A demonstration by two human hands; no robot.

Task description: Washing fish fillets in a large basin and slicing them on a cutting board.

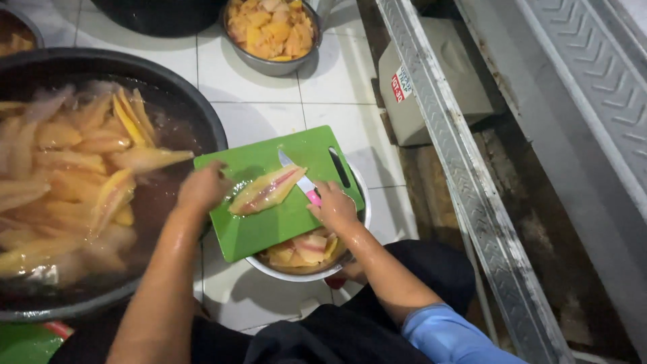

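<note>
- Left hand (202, 187): rests on the left edge of the green plastic cutting board (269, 226), fingers curled at the tail end of the pale yellow fish fillet with a pink centre stripe (267, 189); how firmly it grips cannot be told.
- Right hand (335, 207): closed around the pink handle of a small steel-bladed knife (300, 176), blade lying at the fillet's upper right end.
- Fillet: flat near the board's middle, set diagonally.
- Board: laid across the rim of a round metal bowl (317, 273) (cut fish pieces inside).
- Large dark basin (202, 111), left: many fillets in water.
- Second metal bowl (273, 65), top: yellow chunks, on white floor tiles (344, 128).
</note>
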